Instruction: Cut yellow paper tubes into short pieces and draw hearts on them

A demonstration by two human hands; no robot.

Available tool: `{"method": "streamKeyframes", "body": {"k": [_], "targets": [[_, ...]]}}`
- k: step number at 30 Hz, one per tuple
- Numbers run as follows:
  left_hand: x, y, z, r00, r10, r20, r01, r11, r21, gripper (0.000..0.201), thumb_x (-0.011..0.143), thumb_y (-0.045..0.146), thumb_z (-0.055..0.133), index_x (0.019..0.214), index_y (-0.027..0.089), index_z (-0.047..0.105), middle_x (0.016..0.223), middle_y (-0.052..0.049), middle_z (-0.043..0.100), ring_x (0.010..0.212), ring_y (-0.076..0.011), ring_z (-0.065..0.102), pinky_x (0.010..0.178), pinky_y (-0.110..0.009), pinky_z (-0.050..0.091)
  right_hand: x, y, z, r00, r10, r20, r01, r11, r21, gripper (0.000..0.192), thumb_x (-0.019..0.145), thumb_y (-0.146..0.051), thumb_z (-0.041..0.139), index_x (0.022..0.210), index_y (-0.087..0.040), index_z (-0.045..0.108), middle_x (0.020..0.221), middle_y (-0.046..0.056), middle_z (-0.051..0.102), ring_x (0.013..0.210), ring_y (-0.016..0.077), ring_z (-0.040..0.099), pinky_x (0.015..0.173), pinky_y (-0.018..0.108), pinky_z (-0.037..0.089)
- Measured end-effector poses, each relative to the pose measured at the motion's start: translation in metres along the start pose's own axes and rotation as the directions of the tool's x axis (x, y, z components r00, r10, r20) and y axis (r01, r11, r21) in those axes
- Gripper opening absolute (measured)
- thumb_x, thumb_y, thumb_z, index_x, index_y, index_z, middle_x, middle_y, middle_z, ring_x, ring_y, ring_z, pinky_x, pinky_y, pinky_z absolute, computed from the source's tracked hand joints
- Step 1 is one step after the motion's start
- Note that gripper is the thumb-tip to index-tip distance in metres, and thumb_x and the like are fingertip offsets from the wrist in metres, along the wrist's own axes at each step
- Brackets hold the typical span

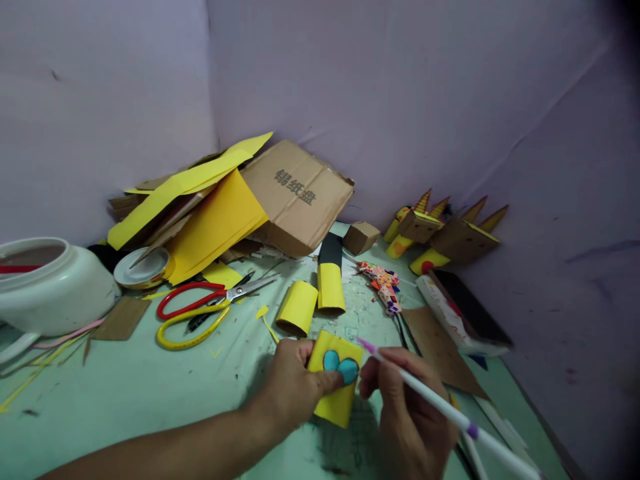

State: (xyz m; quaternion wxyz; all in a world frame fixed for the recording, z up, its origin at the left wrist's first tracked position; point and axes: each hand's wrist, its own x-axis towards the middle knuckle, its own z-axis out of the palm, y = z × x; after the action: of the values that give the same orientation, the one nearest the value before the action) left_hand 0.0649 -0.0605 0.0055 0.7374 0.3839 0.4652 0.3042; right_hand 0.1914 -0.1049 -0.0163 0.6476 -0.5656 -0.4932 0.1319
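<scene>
A yellow paper-covered tube (pixel 333 407) with two blue, dark-outlined shapes drawn on it is in my left hand (pixel 295 380), the thumb pressing on its front. My right hand (pixel 410 407) grips a white marker (pixel 435 397) with a purple tip and a purple band. The marker's tip is close to the tube's upper right edge; whether it touches I cannot tell. Just beyond my left hand stands a second yellow tube (pixel 297 308). Beside it lies another yellow tube (pixel 331 287) with a black upper part.
Scissors (pixel 200 310) with red and yellow handles lie left. A white pot (pixel 55 293) stands at the far left. Behind are yellow paper sheets (pixel 215 227) and a cardboard box (pixel 300 193). Cardboard figures with striped spikes (pixel 465 240) and a dark-topped box (pixel 465 313) sit right.
</scene>
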Motion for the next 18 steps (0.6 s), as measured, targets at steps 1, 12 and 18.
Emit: {"method": "streamKeyframes", "body": {"k": [1,12,18], "targets": [[0.0,0.0,0.0,1.0,0.002,-0.001,-0.002,1.0,-0.011,0.02,0.051,0.023,0.07,0.067,0.014,0.064,0.059,0.001,0.059,0.058,-0.0146,0.052,0.059,-0.028,0.043,0.002,0.002,-0.002,0.998,-0.007,-0.065,0.004,0.999,-0.043,0.018,0.088,-0.036,0.055,0.089,-0.019,0.062,0.06,-0.002,0.061,0.049,0.0135,0.057,0.051,0.026,0.047],[-0.001,-0.002,-0.001,0.997,0.067,-0.037,-0.066,0.997,0.027,0.024,0.053,0.027,0.07,0.073,0.014,0.064,0.063,-0.001,0.063,0.059,-0.0167,0.056,0.058,-0.03,0.045,0.01,0.003,0.002,0.796,0.505,0.335,-0.549,0.835,0.046,0.039,0.062,-0.031,0.073,0.084,-0.023,0.043,0.06,-0.008,0.047,0.05,0.0102,0.044,0.047,0.021,0.037],[0.002,0.005,-0.007,0.992,0.037,0.118,-0.045,0.997,0.067,0.035,0.053,0.032,0.075,0.081,0.013,0.065,0.073,-0.004,0.067,0.067,-0.0181,0.059,0.063,-0.03,0.047,0.015,0.005,-0.004,0.801,0.48,0.357,-0.51,0.86,-0.013,0.038,0.06,-0.026,0.068,0.08,-0.023,0.036,0.059,-0.009,0.044,0.05,0.0097,0.04,0.048,0.021,0.033]]}}
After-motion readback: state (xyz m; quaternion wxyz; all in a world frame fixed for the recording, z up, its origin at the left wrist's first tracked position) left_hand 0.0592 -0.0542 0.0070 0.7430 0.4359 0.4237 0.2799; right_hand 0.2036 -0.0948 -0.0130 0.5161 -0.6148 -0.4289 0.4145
